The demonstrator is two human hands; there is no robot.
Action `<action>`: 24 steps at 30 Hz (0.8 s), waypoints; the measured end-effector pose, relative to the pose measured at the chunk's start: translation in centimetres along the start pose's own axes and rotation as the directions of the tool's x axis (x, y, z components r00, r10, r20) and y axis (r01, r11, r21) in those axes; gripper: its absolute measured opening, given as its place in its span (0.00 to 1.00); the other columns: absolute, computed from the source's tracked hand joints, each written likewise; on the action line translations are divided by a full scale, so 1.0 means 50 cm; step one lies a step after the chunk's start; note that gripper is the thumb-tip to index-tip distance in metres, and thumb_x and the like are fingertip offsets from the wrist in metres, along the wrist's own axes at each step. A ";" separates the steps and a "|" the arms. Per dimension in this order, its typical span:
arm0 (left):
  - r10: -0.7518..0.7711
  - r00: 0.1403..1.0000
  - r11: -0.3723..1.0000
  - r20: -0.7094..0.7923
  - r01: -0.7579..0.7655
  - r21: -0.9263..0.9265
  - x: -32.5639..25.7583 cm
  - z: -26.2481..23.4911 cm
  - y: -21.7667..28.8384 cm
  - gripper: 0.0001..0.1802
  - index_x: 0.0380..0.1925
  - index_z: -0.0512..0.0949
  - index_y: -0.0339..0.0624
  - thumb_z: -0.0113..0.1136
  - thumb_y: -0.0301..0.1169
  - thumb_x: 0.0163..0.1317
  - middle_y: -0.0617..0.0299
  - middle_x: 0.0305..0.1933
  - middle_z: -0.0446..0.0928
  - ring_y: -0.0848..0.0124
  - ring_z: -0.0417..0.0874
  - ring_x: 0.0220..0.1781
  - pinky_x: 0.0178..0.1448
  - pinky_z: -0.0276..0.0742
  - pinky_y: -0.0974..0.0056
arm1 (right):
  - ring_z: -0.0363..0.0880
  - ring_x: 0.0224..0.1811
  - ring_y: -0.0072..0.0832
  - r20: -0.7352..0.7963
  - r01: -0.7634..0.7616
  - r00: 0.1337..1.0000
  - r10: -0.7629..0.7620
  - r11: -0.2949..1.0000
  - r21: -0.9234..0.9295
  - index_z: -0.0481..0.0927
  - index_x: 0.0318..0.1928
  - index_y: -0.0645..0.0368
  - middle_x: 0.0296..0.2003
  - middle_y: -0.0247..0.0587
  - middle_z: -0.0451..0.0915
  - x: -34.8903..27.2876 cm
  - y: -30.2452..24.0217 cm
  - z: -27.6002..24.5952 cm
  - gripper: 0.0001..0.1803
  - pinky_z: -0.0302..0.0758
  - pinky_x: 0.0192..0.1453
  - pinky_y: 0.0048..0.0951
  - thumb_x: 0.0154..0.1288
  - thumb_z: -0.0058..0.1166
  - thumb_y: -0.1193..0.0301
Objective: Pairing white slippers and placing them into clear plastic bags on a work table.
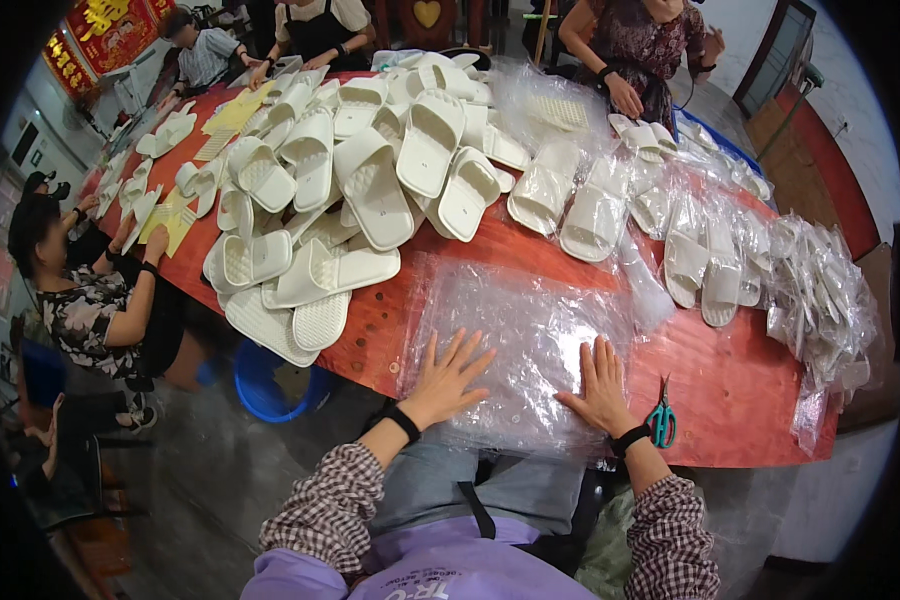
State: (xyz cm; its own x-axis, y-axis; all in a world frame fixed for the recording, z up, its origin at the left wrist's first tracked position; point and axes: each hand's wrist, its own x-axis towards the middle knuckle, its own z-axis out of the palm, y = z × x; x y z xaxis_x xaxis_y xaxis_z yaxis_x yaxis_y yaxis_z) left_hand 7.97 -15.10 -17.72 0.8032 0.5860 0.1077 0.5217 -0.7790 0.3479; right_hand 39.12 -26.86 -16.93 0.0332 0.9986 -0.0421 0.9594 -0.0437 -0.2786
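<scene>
Your purple shirt (pixel 440 550) sits nearest, below the clear plastic sheets (pixel 520 320) lying flat on the red table (pixel 730 400). They look light, limp and slippery; a corner should pinch best. Your left hand (pixel 446 385) and right hand (pixel 600 390) rest on them, fingers spread, gripping nothing. Teal scissors (pixel 662 424) lie beside; white slippers (pixel 375 190) heap beyond.

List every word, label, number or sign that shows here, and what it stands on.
Wording is not copied here; only places are given.
Purple shirt: large pale letters, cut off; smaller dark print.
Red hangings: gold characters.
White slippers: tiny dark marks, too small to read.
Clear plastic: none that I can make out.
</scene>
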 end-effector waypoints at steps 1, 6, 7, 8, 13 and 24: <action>0.003 1.000 1.000 -0.001 -0.003 0.005 -0.007 -0.017 -0.010 0.42 0.72 0.57 0.55 0.58 0.53 0.61 0.51 0.78 0.45 0.45 0.41 0.79 0.74 0.33 0.30 | 0.35 0.77 0.57 -0.002 0.003 1.000 -0.003 1.000 0.000 0.46 0.75 0.60 0.74 0.63 0.39 -0.005 0.005 0.002 0.58 0.38 0.76 0.56 0.56 0.56 0.38; -0.178 0.983 0.973 0.038 0.170 0.154 -0.010 -0.063 0.016 0.41 0.73 0.56 0.56 0.58 0.51 0.62 0.49 0.77 0.46 0.44 0.41 0.78 0.73 0.33 0.29 | 0.35 0.77 0.57 -0.014 0.026 1.000 -0.026 1.000 0.007 0.46 0.75 0.60 0.74 0.63 0.39 -0.005 0.004 0.004 0.58 0.38 0.76 0.55 0.56 0.56 0.38; -0.166 0.986 0.969 -0.009 0.165 0.182 -0.004 -0.066 0.024 0.41 0.73 0.56 0.58 0.58 0.51 0.62 0.48 0.77 0.45 0.43 0.41 0.78 0.72 0.33 0.27 | 0.34 0.77 0.57 -0.012 0.018 1.000 -0.018 0.999 0.031 0.46 0.75 0.60 0.74 0.63 0.39 0.000 0.000 0.003 0.58 0.37 0.76 0.55 0.57 0.56 0.38; -0.178 0.984 0.965 -0.028 0.180 0.192 -0.002 -0.064 0.034 0.41 0.73 0.56 0.58 0.58 0.51 0.62 0.48 0.77 0.45 0.43 0.41 0.78 0.72 0.33 0.27 | 0.34 0.77 0.57 -0.010 0.012 1.000 -0.011 0.999 0.053 0.45 0.75 0.60 0.74 0.63 0.39 0.003 -0.004 0.002 0.57 0.37 0.76 0.55 0.57 0.56 0.39; -0.172 0.981 0.985 0.089 0.168 0.046 0.024 -0.014 0.037 0.39 0.73 0.55 0.64 0.55 0.54 0.64 0.47 0.78 0.40 0.39 0.37 0.78 0.66 0.33 0.19 | 0.35 0.79 0.49 -0.068 -0.039 0.994 0.085 0.860 0.509 0.52 0.73 0.61 0.76 0.57 0.38 -0.017 0.057 -0.006 0.45 0.41 0.77 0.49 0.64 0.57 0.56; -0.075 0.994 0.997 0.083 0.073 0.025 0.035 0.013 0.017 0.41 0.74 0.52 0.67 0.53 0.59 0.63 0.52 0.79 0.37 0.43 0.34 0.79 0.68 0.28 0.21 | 0.70 0.49 0.38 -0.117 -0.155 0.969 0.218 0.905 0.397 0.61 0.72 0.50 0.50 0.48 0.67 0.008 0.076 -0.046 0.40 0.71 0.54 0.33 0.58 0.61 0.71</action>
State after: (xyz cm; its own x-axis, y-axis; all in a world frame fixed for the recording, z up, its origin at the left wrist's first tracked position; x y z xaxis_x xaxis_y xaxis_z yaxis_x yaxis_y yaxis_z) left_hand 10.03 -14.88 -17.83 0.7828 0.6222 0.0035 0.5861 -0.7393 0.3317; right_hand 43.43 -26.53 -15.80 0.2736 0.9618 0.0103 0.7518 -0.2071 -0.6260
